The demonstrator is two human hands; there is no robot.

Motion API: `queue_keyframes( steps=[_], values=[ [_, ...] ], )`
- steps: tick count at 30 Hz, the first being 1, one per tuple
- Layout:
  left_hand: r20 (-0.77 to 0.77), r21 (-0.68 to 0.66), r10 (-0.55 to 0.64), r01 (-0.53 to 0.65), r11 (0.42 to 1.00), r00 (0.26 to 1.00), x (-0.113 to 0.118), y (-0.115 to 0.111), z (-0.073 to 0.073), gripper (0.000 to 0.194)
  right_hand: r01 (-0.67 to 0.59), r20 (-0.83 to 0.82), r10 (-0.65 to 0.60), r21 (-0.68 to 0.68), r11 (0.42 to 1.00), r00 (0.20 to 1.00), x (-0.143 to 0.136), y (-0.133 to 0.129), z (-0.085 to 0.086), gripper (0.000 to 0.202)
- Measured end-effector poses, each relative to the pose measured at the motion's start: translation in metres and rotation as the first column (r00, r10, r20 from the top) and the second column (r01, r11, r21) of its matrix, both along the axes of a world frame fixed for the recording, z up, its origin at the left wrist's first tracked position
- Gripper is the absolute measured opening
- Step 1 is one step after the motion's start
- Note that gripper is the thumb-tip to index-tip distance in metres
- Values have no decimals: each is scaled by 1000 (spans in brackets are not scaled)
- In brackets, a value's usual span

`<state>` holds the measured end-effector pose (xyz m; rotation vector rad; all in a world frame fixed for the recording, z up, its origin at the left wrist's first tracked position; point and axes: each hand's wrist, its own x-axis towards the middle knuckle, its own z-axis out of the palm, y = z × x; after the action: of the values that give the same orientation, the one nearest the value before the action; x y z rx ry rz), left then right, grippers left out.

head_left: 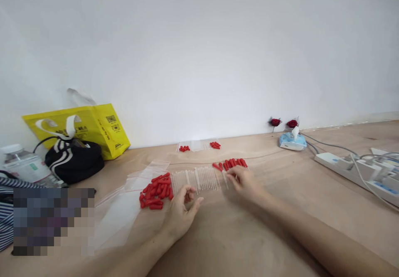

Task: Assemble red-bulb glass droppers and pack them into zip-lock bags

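Observation:
My right hand (245,182) has its thumb and fingertips pinched at a thin clear tube (225,181), at the right end of a row. That row of several thin clear tubes (207,179) lies side by side on the table. Near the row's left part is my left hand (182,210), fingers curled and thumb stretched apart, holding nothing that I can see. Beside it on the left is a heap of red dropper bulbs (156,190). Just beyond my right fingers, more red bulbs (233,163) lie in a line.
Clear plastic bags (116,216) lie left of the heap. Small bags with red bulbs (184,148) sit by the wall. A yellow bag (107,133), black pouch (75,160) and bottle (31,169) stand left. Wipes (292,142) and a power strip (339,165) are right.

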<state>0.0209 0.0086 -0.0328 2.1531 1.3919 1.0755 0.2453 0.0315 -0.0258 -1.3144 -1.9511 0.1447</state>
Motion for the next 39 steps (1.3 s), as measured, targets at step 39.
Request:
queue_keyframes(
  steps=[39],
  values=[
    [-608, 160, 222, -156, 975, 762, -80, 55, 48, 20, 482, 447, -303, -369, 795, 842, -58, 47, 13, 23]
  ],
)
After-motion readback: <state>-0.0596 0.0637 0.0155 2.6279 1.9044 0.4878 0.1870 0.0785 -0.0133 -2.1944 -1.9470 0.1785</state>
